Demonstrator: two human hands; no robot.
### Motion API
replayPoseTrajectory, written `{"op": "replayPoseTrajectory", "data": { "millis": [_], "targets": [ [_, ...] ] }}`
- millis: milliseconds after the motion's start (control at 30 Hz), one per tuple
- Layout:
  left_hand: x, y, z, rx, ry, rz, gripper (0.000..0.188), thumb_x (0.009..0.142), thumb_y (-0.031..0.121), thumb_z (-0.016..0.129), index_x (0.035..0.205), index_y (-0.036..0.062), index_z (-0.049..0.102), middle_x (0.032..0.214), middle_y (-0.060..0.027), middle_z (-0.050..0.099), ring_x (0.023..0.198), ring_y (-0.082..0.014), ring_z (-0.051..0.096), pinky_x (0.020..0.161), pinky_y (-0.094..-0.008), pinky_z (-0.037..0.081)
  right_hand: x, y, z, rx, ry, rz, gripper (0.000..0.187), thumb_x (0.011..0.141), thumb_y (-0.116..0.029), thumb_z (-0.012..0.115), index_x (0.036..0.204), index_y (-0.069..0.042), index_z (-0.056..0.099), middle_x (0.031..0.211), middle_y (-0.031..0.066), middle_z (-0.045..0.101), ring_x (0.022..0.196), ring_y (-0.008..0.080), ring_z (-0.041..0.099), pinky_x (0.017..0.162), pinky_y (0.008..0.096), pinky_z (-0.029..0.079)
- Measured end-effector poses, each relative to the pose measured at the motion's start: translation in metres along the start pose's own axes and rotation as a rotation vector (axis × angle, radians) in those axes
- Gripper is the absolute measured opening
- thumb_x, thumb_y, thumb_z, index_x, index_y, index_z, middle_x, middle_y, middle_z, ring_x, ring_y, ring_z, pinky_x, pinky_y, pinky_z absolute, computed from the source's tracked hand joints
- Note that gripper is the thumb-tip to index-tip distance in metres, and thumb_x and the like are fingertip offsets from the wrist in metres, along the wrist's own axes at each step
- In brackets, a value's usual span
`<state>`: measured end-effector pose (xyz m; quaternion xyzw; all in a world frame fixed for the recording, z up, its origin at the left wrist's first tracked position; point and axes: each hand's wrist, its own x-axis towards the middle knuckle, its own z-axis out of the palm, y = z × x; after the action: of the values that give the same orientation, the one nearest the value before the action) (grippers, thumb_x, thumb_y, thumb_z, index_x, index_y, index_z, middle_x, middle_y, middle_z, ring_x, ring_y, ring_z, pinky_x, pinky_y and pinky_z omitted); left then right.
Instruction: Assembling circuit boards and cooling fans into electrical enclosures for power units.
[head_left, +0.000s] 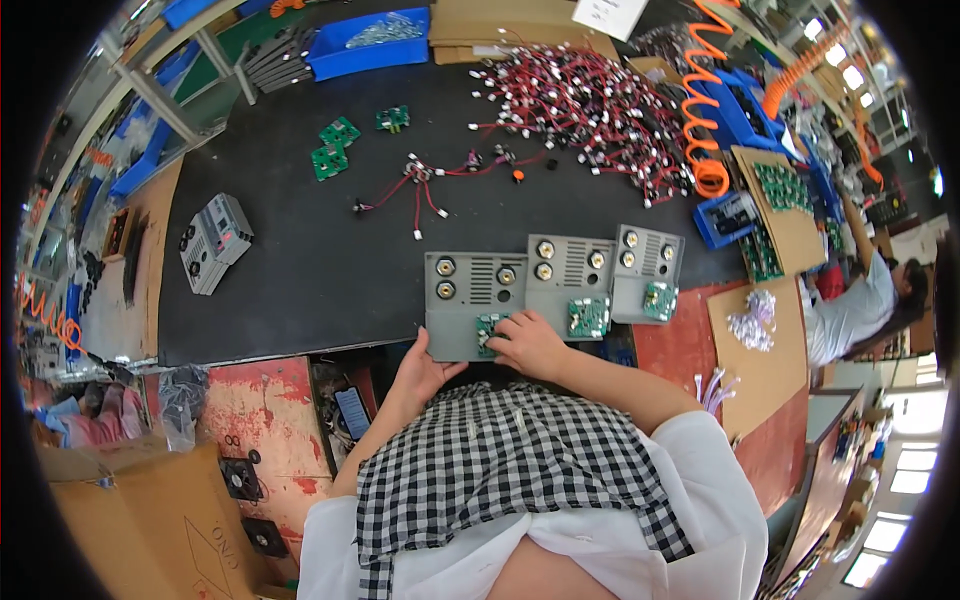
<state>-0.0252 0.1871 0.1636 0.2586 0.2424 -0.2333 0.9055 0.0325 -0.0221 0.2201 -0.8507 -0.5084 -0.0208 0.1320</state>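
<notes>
In front of me on the bench, a grey bent panel (462, 345) with slots and brass-centred round fittings lies nearest on the left. My left hand (425, 375) holds its lower left corner, the thumb along the side edge. A small green circuit board (485, 330) sits on the panel's lower part, and the fingers of my right hand (528, 345) are pressed on it, covering its right side. To the right are a second grey panel (568, 285) and a third grey panel (648, 245), each bearing a green circuit board (588, 318) on its lower part.
A large heap of red wire leads (580, 110) covers the back right. Loose wired parts (418, 172) and several green boards (330, 160) lie mid-bench. A closed grey case (215, 243) stands left, a blue tray (368, 43) at the back. An orange coiled hose (705, 120) hangs right.
</notes>
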Motion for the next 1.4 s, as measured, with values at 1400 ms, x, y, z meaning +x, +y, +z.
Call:
{"op": "replayPoseTrajectory", "data": {
  "millis": [1400],
  "targets": [
    [-0.078, 0.346, -0.127, 1.430, 1.497, 1.119, 0.039, 0.060, 0.032, 0.068, 0.082, 0.0041, 0.054, 0.122, -0.0141, 0.033, 0.114, -0.0328, 0.027, 0.091, -0.0455, 0.022, 0.329, 0.143, -0.032, 0.084, 0.196, 0.613, 0.026, 0.070, -0.028, 0.061, 0.078, -0.007, 0.048, 0.067, 0.0131, 0.055, 0.067, 0.0304, 0.055, 0.062, 0.0388, 0.044]
  ]
}}
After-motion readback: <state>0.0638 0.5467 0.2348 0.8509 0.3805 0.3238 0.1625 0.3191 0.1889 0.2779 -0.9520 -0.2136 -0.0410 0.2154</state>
